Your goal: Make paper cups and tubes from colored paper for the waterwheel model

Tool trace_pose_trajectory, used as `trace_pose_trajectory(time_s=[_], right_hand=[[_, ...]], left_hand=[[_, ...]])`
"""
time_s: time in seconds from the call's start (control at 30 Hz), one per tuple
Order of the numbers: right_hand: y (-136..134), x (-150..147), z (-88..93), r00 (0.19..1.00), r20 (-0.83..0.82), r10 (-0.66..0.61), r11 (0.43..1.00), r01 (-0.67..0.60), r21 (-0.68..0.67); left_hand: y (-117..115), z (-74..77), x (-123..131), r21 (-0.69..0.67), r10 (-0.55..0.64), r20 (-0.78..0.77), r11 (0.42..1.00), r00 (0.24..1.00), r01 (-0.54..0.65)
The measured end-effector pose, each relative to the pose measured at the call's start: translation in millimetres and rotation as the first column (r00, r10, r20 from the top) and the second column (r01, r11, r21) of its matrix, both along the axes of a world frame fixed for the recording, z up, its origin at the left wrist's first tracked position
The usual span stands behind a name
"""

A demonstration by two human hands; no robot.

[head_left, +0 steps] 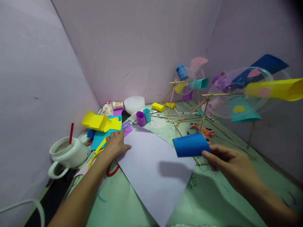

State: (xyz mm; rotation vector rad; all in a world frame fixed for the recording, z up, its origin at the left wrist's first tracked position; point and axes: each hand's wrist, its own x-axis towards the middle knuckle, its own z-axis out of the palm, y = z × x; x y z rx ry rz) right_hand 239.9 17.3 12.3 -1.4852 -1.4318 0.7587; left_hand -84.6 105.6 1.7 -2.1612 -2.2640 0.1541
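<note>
Pale walls are meeting in a corner behind a green table, which is carrying a spread of paper pieces and stick-built models. Near the middle, a large white sheet is lying flat, one corner pointing toward the person. Above its right side, the right hand is pinching one end of a blue paper tube between thumb and fingers; the tube is hanging clear of the sheet and a shadow is falling on the paper below.

Over the sheet's left edge, the left hand is reaching forward, unclenched, its thumb standing apart from the index finger. Just beyond its fingers, a purple paper piece is lying near turquoise paper and a bent yellow piece. A red loop is showing beside the left forearm.

Farther left, a white pot with a side handle is holding a red stick. Behind the sheet, a purple tube and a turquoise tube are standing side by side, near a white bowl and a yellow roll.

To the right, two clear wheels are rising on wooden stick frames, the farther and the nearer both bearing colored paper tubes around their rims.
</note>
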Motion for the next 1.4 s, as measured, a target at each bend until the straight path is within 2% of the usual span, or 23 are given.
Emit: trace_pose_trajectory(time_s=[0.1,0.23,0.33,0.43,0.53,0.6,0.73,0.83,0.9,1.0,1.13,1.23,1.33,1.4], right_hand=[[-17,14,-25.2,0.995,-0.102,0.02,0.995,-0.031,-0.099],[-16,5,-43.6,0.961,-0.21,0.179,0.968,-0.21,-0.14],[-12,-13,-47.6,0.938,-0.197,0.285,0.946,-0.309,-0.103],[-15,-26,-47.4,0.932,-0.119,0.343,0.931,-0.354,-0.088],[-23,-32,-44.7,0.906,-0.115,0.407,0.897,-0.42,-0.136],[-28,-34,-42.7,0.891,-0.142,0.431,0.876,-0.451,-0.17],[-35,-37,-43.3,0.895,-0.146,0.421,0.87,-0.444,-0.212],[-37,-38,-46.1,0.914,-0.158,0.374,0.891,-0.401,-0.212],[-40,-36,-46.0,0.922,-0.168,0.348,0.908,-0.376,-0.185],[-45,-28,-42.1,0.935,-0.215,0.283,0.934,-0.32,-0.162],[-50,-16,-37.6,0.921,-0.365,0.136,0.965,-0.206,-0.161],[-50,-17,-39.0,0.889,-0.445,0.11,0.942,-0.236,-0.239],[-42,-21,-41.2,0.874,-0.46,0.159,0.906,-0.314,-0.283],[-30,-21,-40.8,0.863,-0.47,0.186,0.9,-0.341,-0.271]], left_hand=[[10,2.8,2,-0.055,0.016,-0.038,0.998,0.999,-0.018],[21,7.8,7,-0.132,0.048,-0.083,0.989,0.995,-0.059],[27,6.4,9,-0.148,0.059,-0.081,0.986,0.995,-0.071],[31,0.9,10,-0.067,0.07,-0.082,0.995,0.994,-0.076],[36,-4.4,9,0.002,0.078,-0.082,0.997,0.994,-0.078],[41,-6.6,9,-0.004,0.057,-0.072,0.998,0.996,-0.057],[49,-8.4,13,-0.064,-0.021,-0.046,0.998,0.999,0.018],[52,-6.9,16,-0.079,-0.06,-0.046,0.995,0.997,0.056],[51,-2.9,15,-0.062,-0.099,-0.053,0.993,0.994,0.096],[50,7.5,13,-0.005,-0.22,-0.062,0.976,0.974,0.22],[56,17.7,13,0.107,-0.434,-0.093,0.89,0.896,0.443],[67,13.8,15,0.179,-0.541,-0.11,0.814,0.834,0.552],[68,6.6,17,0.287,-0.529,-0.115,0.793,0.841,0.538],[54,6.7,23,0.423,-0.456,-0.072,0.792,0.887,0.441]])
